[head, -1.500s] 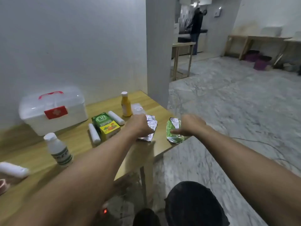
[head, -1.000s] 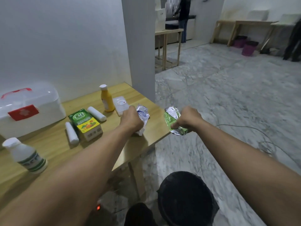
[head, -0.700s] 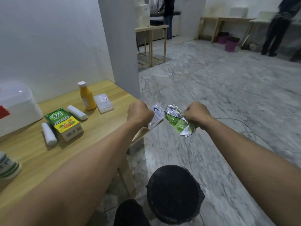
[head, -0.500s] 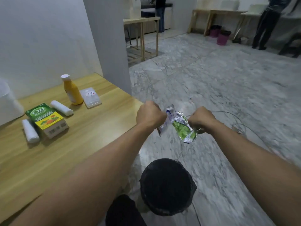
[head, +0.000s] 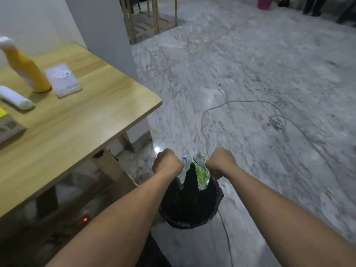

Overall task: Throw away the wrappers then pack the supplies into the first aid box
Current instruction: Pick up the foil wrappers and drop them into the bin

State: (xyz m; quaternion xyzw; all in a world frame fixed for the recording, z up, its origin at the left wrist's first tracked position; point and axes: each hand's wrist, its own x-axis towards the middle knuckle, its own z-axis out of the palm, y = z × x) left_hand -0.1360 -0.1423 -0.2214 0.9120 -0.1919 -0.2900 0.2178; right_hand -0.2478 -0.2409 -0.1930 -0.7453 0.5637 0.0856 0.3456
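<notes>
Both my hands hang over a black-lined bin (head: 192, 212) on the floor beside the table. My left hand (head: 167, 165) is closed on a white and silver wrapper (head: 184, 170). My right hand (head: 221, 162) grips a green and silver wrapper (head: 201, 174); both wrappers dangle over the bin's mouth. On the wooden table (head: 67, 132) at the left stand a yellow bottle (head: 25, 68), a clear flat packet (head: 62, 79), a white gauze roll (head: 16, 98) and the corner of a cardboard box (head: 7, 130). The first aid box is out of view.
A grey cable (head: 240, 108) loops across the marble floor to the right of the bin. A red light (head: 85, 219) glows under the table. A wooden frame (head: 152, 18) and a white pillar (head: 104, 31) stand further back.
Both hands lifted the wrappers off the table's right end, swung right and down, and now hold them over the bin. My view dropped, so the first aid box left the frame.
</notes>
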